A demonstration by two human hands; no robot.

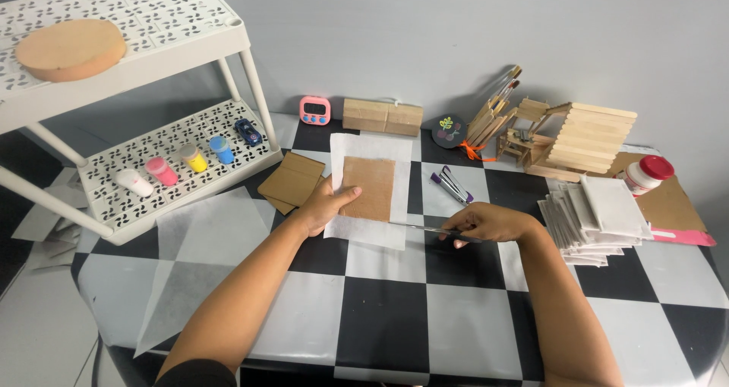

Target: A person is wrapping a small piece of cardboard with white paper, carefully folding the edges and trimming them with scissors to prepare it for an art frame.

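I see the brown card [369, 187] lying on a white paper sheet [370, 235] at the centre of the checkered worktop [380, 319], its long axis running twelve to six. My left hand [328, 205] is nearer: it rests at the card's nine o'clock edge, fingers spread flat, pinning card and paper down. My right hand [486, 224] sits at about four o'clock from the card, closed around the scissors [425, 228], whose blades point toward nine o'clock along the paper's lower margin. Both forearms reach in from six o'clock, the wrists low over the worktop.
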